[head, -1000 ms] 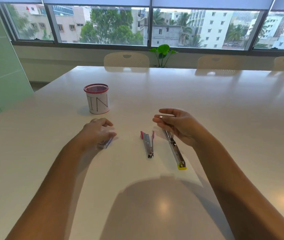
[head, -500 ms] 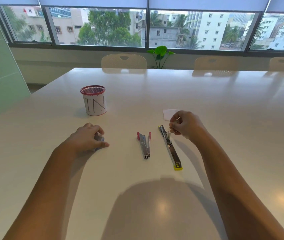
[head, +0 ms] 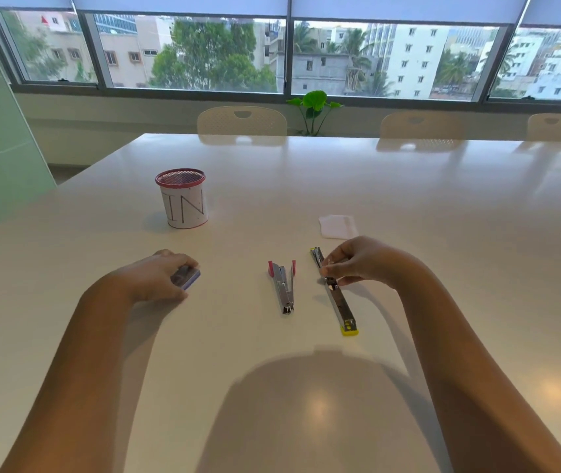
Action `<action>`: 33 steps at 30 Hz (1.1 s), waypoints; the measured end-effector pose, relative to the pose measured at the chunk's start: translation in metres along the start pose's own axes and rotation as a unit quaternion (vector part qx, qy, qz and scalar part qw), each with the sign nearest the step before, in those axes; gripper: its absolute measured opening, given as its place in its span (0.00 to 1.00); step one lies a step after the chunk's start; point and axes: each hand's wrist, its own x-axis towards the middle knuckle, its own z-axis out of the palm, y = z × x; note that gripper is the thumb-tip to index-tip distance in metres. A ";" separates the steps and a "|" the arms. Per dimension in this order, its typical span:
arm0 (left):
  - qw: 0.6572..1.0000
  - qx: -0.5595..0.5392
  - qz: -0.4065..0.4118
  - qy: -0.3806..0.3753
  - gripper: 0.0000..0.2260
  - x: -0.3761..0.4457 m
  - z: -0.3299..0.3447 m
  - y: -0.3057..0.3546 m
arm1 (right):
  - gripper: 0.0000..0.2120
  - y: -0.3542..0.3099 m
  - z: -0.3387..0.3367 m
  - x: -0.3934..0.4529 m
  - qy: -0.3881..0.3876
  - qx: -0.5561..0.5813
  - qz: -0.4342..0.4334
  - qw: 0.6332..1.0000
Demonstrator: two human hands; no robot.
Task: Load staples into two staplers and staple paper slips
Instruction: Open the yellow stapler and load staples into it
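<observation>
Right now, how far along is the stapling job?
Early. Both staplers lie opened on the table: the red stapler waits untouched, while the right hand pinches something small, probably staples, at the yellow stapler. The left hand holds the staple box. The paper slips look unstapled.

My table [head: 408, 206] is smooth, glossy white, mirroring the chairs. Both staplers are shiny bare metal: the middle one [head: 284, 288] with red plastic tips, the right one [head: 335, 295] with a yellow plastic end. The cup [head: 183, 199], upper left, has a red mesh rim and a matt paper wrap
</observation>
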 end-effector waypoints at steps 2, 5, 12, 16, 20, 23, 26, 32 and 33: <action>1.000 -0.020 -0.006 0.012 0.26 -0.001 -0.001 0.001 | 0.13 0.001 0.002 0.002 0.000 -0.010 0.013 1.000; 0.998 -0.039 -0.022 0.035 0.26 0.000 0.000 0.002 | 0.04 0.002 0.003 0.004 0.024 -0.002 0.012 1.000; 0.992 -0.073 -0.038 0.095 0.25 0.002 0.004 0.001 | 0.04 0.002 0.003 0.006 0.072 0.032 -0.021 0.997; 0.990 -0.042 -0.057 0.120 0.29 0.006 0.007 0.006 | 0.02 0.000 0.004 0.006 0.130 0.069 -0.082 0.986; 0.954 0.000 -0.008 0.299 0.36 0.007 0.007 0.035 | 0.03 -0.004 0.005 0.004 0.170 0.125 -0.142 0.967; 0.931 -0.200 0.097 0.289 0.29 -0.001 0.018 0.075 | 0.04 -0.009 0.012 0.003 0.189 0.159 -0.158 0.956; 0.944 -0.240 0.103 0.204 0.17 -0.003 0.036 0.103 | 0.07 -0.016 0.023 0.002 0.159 0.208 -0.156 0.952; 0.849 -0.520 0.083 -0.044 0.13 -0.012 0.036 0.111 | 0.05 -0.027 0.046 0.000 0.103 0.212 -0.181 0.955; 0.824 -0.557 0.083 -0.065 0.13 -0.015 0.036 0.112 | 0.04 -0.028 0.047 -0.001 0.101 0.220 -0.186 0.952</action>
